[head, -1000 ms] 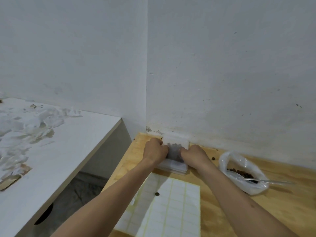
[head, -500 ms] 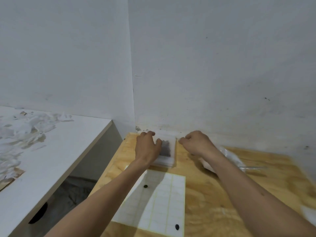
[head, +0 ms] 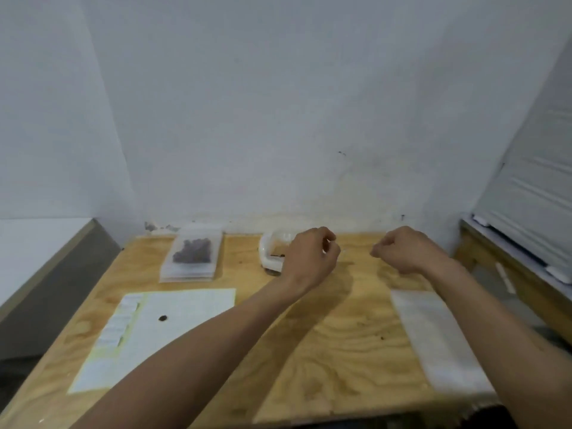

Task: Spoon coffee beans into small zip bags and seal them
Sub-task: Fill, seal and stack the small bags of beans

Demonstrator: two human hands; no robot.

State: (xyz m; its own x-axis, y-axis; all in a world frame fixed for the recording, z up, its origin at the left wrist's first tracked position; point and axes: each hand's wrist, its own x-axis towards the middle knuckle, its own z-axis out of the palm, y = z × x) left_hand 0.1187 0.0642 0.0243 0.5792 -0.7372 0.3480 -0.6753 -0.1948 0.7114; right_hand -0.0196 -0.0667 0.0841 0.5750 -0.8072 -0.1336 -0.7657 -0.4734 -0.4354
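A plywood desk (head: pixel 334 342) stands in a corner of pale painted walls, seen from above by the worker's head camera. The landmark is the filled zip bag (head: pixel 192 253), dark with beans, lying flat on a small stack of bags at the back of the desk. Nearer the worker than this bag lies a label sheet (head: pixel 173 329) carrying one stray coffee bean (head: pixel 162 318). To its right sits the bean bag (head: pixel 272 252), partly hidden behind the left hand (head: pixel 311 258); farther right hovers the right hand (head: pixel 405 250), and nearer the worker on that side lies a pile of empty zip bags (head: pixel 433 339). Both hands hang above the desk with fingers loosely curled; neither grip visibly holds anything, though blur limits certainty. Judged step: fetching a fresh bag. Good practice would be to peel off a single bag and open its mouth fully before scooping.
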